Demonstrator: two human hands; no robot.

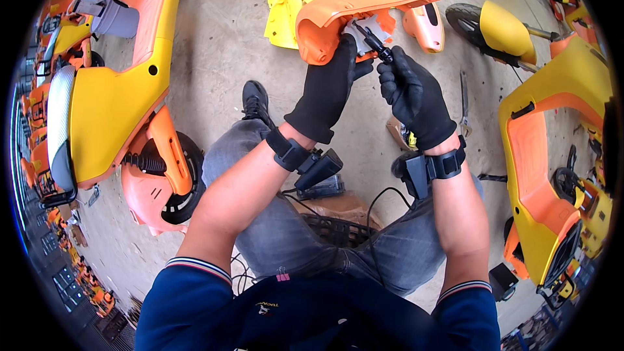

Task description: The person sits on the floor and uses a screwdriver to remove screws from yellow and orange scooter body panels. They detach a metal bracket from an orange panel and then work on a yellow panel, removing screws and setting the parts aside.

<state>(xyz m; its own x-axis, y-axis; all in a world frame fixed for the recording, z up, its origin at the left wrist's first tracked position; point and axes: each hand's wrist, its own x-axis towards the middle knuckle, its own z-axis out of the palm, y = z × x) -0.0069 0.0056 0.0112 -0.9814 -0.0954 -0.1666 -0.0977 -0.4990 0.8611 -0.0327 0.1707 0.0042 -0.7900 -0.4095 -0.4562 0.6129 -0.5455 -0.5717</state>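
An orange moulded scooter panel, curved and hollow beneath, is held up in front of me at the far middle. My left hand, in a black glove, is closed on its lower edge, with some fingertips hidden behind it. Black glove on too, my right hand pinches a slim black rod-shaped piece with a round collar. Its exact kind is unclear. The rod's far end reaches into the panel's hollow, over a white part. Both wrists carry strapped black devices.
Yellow plastic panels lie on the concrete beyond. A yellow-orange scooter stands left, another yellow-orange scooter body right. A wrench is on the floor at right. Between my knees sit a black crate and loose cables.
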